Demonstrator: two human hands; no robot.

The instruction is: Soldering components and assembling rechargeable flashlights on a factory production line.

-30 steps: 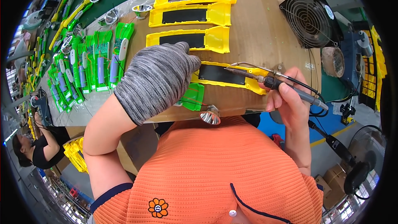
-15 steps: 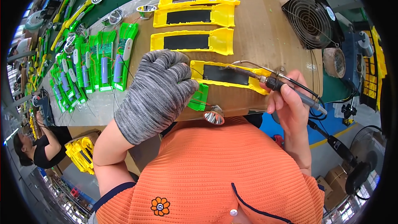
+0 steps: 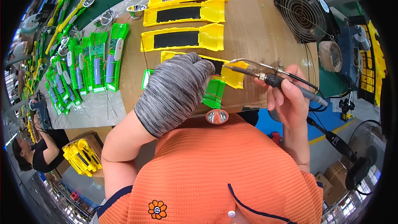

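Observation:
My left hand (image 3: 176, 93), in a grey knitted glove, has its fingers curled down over a yellow plastic housing (image 3: 235, 78) with a black panel. What its fingertips pinch is hidden beneath the glove. A green housing (image 3: 214, 92) with red wires lies under and beside this hand, and a shiny reflector cup (image 3: 217, 116) sits by its near end at the table edge. My bare right hand (image 3: 288, 93) grips a soldering iron (image 3: 271, 80) with a thin metal tube along it. The iron's tip points left, above the yellow housing's right end.
Three yellow housings (image 3: 176, 38) lie farther back on the cardboard (image 3: 253, 25). At left stand green housings (image 3: 98, 60) with purple cells and wires, near reflector cups (image 3: 136, 11). A black fan (image 3: 304, 12) and a round tub (image 3: 330, 56) are at right. Another person (image 3: 45, 149) sits far left.
The yellow housing has slid left. My left hand has moved right, now covering much of it, and more of the green housing shows. The iron's tip is no longer over the middle of the black panel.

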